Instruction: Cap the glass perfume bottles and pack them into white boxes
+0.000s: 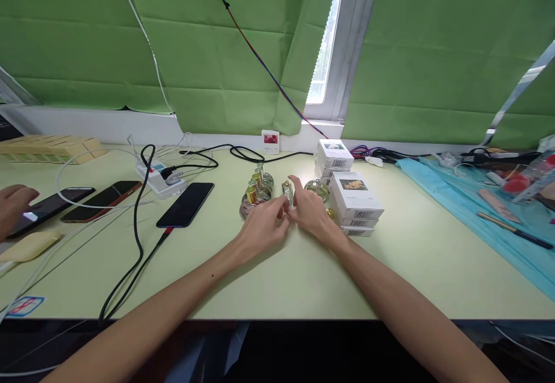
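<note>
My left hand [264, 221] rests low over the table with its fingers bent together, its fingertips at the base of a small clear glass bottle [287, 190] with a gold top. From the right, my right hand [307, 205] curls its fingers round the same bottle. Several glass bottles with gold caps [256, 189] stand in a row just left of the hands. Behind my right hand is another round glass bottle [317, 189]. White boxes with printed flowers [354, 196] are stacked to the right, close to my right wrist.
A dark phone [185, 204], two more phones and a white power strip [160, 178] with cables lie to the left. Another person's hand [15, 207] is at the far left. Blue plastic sheeting [459, 209] with assorted items covers the right side.
</note>
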Demonstrator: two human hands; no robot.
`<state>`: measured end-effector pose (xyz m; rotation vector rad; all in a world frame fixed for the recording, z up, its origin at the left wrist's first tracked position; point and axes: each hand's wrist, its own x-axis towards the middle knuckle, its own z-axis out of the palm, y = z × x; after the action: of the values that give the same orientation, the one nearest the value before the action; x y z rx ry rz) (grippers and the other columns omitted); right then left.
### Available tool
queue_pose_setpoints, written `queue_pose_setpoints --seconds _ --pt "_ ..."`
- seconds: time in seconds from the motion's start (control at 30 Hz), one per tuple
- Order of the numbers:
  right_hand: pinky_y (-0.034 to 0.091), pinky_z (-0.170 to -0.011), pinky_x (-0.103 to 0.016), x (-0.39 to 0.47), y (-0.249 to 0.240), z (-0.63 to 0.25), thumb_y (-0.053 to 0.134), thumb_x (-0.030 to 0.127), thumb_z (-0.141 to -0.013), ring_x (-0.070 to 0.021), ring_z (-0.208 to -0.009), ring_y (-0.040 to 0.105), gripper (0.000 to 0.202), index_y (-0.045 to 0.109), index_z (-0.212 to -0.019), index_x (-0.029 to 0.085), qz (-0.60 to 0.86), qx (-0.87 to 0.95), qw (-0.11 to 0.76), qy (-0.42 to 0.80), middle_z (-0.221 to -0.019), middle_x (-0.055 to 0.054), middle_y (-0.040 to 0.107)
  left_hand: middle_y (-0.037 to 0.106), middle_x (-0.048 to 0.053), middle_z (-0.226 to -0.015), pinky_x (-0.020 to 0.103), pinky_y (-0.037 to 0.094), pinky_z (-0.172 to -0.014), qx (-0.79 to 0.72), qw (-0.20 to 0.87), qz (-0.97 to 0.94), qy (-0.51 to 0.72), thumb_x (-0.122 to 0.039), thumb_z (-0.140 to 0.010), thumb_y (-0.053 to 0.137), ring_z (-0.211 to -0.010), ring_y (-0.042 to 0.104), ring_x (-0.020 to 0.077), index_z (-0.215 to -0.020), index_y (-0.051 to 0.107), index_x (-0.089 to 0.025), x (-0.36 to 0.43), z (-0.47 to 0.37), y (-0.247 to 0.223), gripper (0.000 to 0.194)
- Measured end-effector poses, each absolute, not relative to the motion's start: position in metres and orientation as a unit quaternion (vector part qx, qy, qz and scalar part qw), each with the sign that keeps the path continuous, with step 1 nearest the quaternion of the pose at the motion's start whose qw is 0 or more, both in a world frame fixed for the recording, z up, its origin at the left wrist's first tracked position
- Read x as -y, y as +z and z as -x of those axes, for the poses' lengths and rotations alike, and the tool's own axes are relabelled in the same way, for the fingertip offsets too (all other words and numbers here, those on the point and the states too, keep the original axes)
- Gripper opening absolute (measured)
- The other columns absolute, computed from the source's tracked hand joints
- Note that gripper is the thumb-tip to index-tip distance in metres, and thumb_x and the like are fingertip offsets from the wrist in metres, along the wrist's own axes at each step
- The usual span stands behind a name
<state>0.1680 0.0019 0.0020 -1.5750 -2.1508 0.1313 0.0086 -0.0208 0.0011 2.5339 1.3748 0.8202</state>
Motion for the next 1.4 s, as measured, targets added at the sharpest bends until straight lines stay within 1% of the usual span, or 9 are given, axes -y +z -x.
queue_pose_setpoints --seconds 0.13,0.3,0.4,0.5,0.63,0.87,1.0,1.13,1.4 --pt "0.039 -0.067 -0.028 0.001 0.001 -0.167 0.059 0.027 -0.092 -0.0214 -0.079 0.068 0.069 0.027 -0.152 0.017 0.559 0.791 0.243 0.049 -0.091 -0.005 0.074 0.068 0.004 -0.103 0.031 0.043 -0.064 -0.477 0.055 -0.825 0.299 -0.022 -0.091 0.05 -0.066 0.061 0.0168 -0.118 0.055 -0.021 0.02 -0.008 0.002 0.028" --pt "0.04 -0.066 -0.027 0.003 -0.001 -0.164 0.058 0.024 -0.09 -0.0205 -0.075 0.067 0.072 0.025 -0.154 0.017 0.552 0.795 0.247 0.052 -0.086 -0.003 0.073 0.064 0.009 -0.122 0.036 0.049 -0.072 -0.48 0.046 -0.82 0.308 -0.021 -0.094 0.045 -0.074 0.064 0.0187 -0.126 0.053 -0.021 0.02 -0.008 0.002 0.032" --pt "0.04 -0.065 -0.027 0.005 -0.001 -0.163 0.056 0.02 -0.087 -0.0199 -0.073 0.066 0.075 0.024 -0.154 0.017 0.551 0.795 0.247 0.055 -0.084 -0.002 0.073 0.064 0.01 -0.127 0.037 0.05 -0.078 -0.475 0.058 -0.818 0.318 -0.023 -0.096 0.045 -0.087 0.067 0.0226 -0.129 0.051 -0.021 0.019 -0.008 0.001 0.034" --pt "0.041 -0.067 -0.027 0.008 -0.001 -0.162 0.053 0.017 -0.084 -0.0198 -0.072 0.066 0.076 0.024 -0.154 0.017 0.538 0.802 0.25 0.067 -0.083 -0.002 0.072 0.067 0.01 -0.123 0.036 0.049 -0.078 -0.472 0.07 -0.819 0.319 -0.026 -0.098 0.045 -0.097 0.068 0.0258 -0.127 0.051 -0.021 0.018 -0.007 0.003 0.031" --pt "0.041 -0.066 -0.028 0.013 -0.002 -0.161 0.049 0.013 -0.08 -0.0208 -0.072 0.065 0.078 0.023 -0.154 0.018 0.502 0.819 0.264 0.088 -0.082 -0.001 0.072 0.071 0.008 -0.111 0.034 0.047 -0.073 -0.482 0.083 -0.816 0.31 -0.028 -0.099 0.045 -0.085 0.068 0.0237 -0.127 0.051 -0.021 0.015 -0.005 0.003 0.029" --pt "0.041 -0.07 -0.028 0.013 0.002 -0.165 0.051 0.018 -0.082 -0.0198 -0.072 0.065 0.068 0.031 -0.148 0.02 0.493 0.809 0.304 0.1 -0.085 0.001 0.074 0.07 0.008 -0.119 0.03 0.045 -0.069 -0.474 0.091 -0.814 0.324 -0.022 -0.099 0.047 -0.079 0.067 0.0203 -0.126 0.049 -0.023 0.009 -0.001 -0.005 0.028" --pt "0.039 -0.068 -0.028 0.009 0.006 -0.169 0.051 0.018 -0.085 -0.0209 -0.078 0.066 0.047 0.048 -0.132 0.018 0.55 0.771 0.315 0.06 -0.087 -0.002 0.073 0.071 0.008 -0.115 0.029 0.045 -0.069 -0.468 0.088 -0.818 0.324 -0.022 -0.1 0.046 -0.075 0.067 0.0188 -0.126 0.048 -0.023 0.008 -0.001 -0.007 0.026" --pt "0.038 -0.068 -0.028 0.006 0.008 -0.172 0.046 0.017 -0.092 -0.0214 -0.086 0.066 0.026 0.057 -0.116 0.018 0.604 0.733 0.312 0.009 -0.101 -0.007 0.072 0.071 0.007 -0.107 0.029 0.044 -0.069 -0.472 0.083 -0.819 0.317 -0.022 -0.1 0.045 -0.071 0.065 0.0178 -0.126 0.047 -0.022 0.007 -0.001 -0.007 0.026" --pt "0.043 -0.069 -0.031 0.008 0.01 -0.174 0.045 0.017 -0.098 -0.0242 -0.094 0.067 0.033 0.057 -0.128 0.021 0.643 0.728 0.238 -0.028 -0.119 -0.011 0.066 0.07 0.007 -0.103 0.028 0.043 -0.067 -0.465 0.085 -0.825 0.311 -0.02 -0.101 0.039 -0.071 0.064 0.0183 -0.129 0.046 -0.022 0.009 0.0 -0.007 0.029"
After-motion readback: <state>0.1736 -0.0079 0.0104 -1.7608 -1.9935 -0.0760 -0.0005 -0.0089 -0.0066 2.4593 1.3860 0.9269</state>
